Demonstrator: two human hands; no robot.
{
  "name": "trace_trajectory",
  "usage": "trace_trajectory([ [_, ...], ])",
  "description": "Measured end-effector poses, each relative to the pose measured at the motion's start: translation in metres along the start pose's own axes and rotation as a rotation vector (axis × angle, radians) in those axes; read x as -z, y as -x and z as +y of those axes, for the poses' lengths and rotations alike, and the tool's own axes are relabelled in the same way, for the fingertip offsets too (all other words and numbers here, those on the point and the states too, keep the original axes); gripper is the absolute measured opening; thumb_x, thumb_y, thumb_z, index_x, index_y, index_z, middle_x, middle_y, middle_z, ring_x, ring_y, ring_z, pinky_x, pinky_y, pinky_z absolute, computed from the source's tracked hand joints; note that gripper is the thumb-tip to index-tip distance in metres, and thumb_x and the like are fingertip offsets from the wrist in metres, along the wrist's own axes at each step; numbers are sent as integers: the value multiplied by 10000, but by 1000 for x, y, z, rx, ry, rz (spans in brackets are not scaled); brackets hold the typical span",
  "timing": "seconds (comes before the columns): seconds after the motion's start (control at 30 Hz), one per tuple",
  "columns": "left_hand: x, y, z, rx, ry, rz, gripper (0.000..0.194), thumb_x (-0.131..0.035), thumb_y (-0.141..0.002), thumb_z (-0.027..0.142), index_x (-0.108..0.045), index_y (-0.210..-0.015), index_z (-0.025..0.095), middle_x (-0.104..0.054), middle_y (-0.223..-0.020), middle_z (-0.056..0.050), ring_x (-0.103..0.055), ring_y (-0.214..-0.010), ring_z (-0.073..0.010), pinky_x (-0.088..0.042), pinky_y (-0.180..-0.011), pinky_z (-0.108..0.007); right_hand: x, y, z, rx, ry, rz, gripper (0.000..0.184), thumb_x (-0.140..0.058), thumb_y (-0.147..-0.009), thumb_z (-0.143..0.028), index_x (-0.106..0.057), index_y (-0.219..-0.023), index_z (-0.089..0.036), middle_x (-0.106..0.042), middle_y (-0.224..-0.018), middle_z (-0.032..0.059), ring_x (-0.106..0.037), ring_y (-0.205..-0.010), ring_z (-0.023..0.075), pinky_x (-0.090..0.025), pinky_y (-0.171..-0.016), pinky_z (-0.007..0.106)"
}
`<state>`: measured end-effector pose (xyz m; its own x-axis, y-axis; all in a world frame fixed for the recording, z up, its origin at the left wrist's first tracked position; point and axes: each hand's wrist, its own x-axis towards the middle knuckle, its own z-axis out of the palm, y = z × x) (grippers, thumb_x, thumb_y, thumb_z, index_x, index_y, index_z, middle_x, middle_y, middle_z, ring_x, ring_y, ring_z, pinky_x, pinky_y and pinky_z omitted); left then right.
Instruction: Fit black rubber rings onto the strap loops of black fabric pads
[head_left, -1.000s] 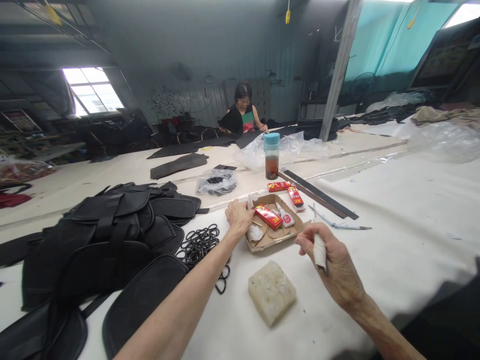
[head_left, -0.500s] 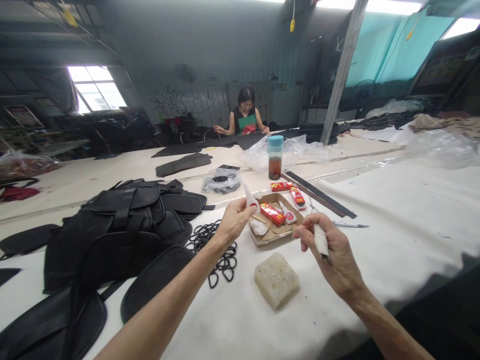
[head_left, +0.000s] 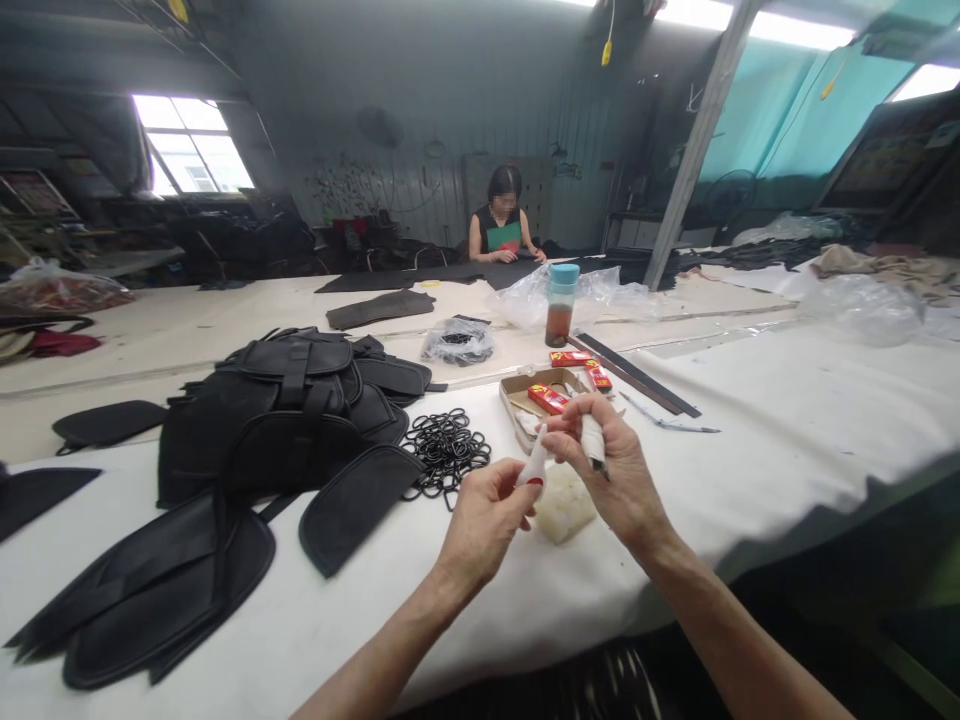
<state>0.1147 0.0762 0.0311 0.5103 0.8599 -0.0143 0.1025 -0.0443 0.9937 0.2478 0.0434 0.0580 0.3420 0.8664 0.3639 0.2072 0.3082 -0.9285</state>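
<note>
My left hand [head_left: 478,525] is closed around a small white glue bottle [head_left: 533,464] with a pointed nozzle and a red mark, its tip upward. My right hand [head_left: 622,480] grips a tool with a white-wrapped handle [head_left: 592,440] in its palm; the tool's working end is hidden. The right thumb and forefinger reach to the nozzle tip; whether they touch it I cannot tell. Under both hands lies a pale, rough block [head_left: 566,508], partly covered. Just beyond is a cardboard tray [head_left: 513,412] containing a red box [head_left: 547,399] and other small items.
Black padded bag pieces [head_left: 300,440] are heaped on the left, beside a pile of black D-rings [head_left: 448,450]. A blue-lidded bottle [head_left: 559,310], dark strips [head_left: 637,372] and thin scissors or tweezers [head_left: 667,420] lie farther back. A person [head_left: 506,225] sits across the table.
My left hand has brought the glue bottle away from the tray and closer to me. My right hand has moved left, so both hands now meet above the block. The view has shifted slightly.
</note>
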Motion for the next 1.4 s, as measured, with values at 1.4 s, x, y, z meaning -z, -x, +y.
trace_trajectory([
  [1.4,4,39,-16,363,29,-126,274,-559,-769,423,-558,-701,158,-581,-519,2,-530,-468,-116,-439,-507,-230,65,35,34,-148,20,211,210,-665,-738,-260,-461,-778,-225,-659,-704,-16,-546,-554,112,-473,-575,261],
])
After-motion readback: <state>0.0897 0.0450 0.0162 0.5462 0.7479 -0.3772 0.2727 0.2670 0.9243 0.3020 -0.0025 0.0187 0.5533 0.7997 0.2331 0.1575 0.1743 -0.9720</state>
